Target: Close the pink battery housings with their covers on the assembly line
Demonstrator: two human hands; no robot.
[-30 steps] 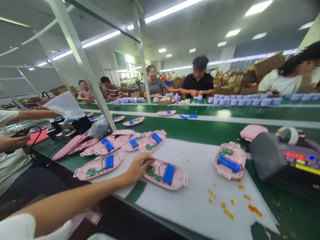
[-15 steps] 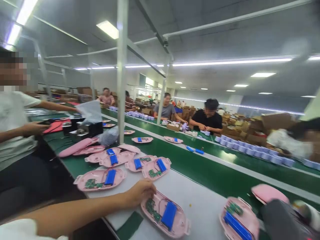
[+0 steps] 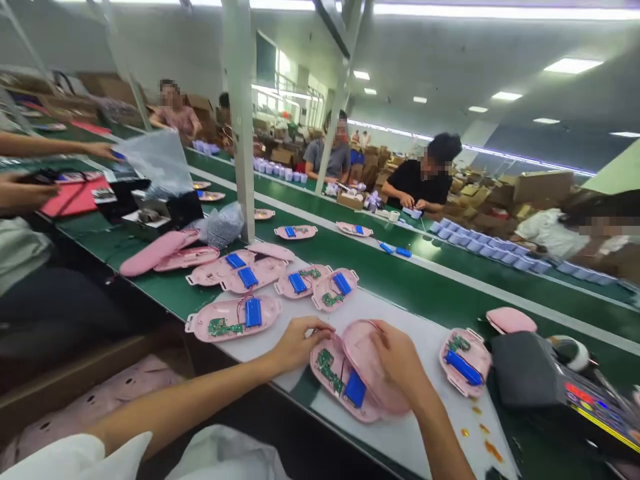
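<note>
A pink plastic shell [image 3: 373, 410] lies on the white sheet in front of me, with a green circuit board [image 3: 327, 369] and a blue battery pack [image 3: 355, 389] inside. My left hand [image 3: 301, 345] grips the shell's far left edge with curled fingers. In my right hand [image 3: 397, 353] is a pink cover [image 3: 361, 341], tilted over the shell's right side and hiding part of the battery. Another open shell [image 3: 253, 310] with board and battery sits to the left. To the right is one more pink shell [image 3: 485, 353] holding a blue battery.
Several open pink shells [image 3: 295, 283] crowd the sheet's far left. A grey-black device with a lit display [image 3: 580, 393] and a tape roll [image 3: 573, 352] stand right. A metal post [image 3: 243, 133] rises beyond. Co-workers sit across the green belt [image 3: 425, 287]; another person's arms [image 3: 55, 143] reach in left.
My right hand has come into view holding a pink cover over the shell. My left hand stays at the shell's edge. The view has tilted down.
</note>
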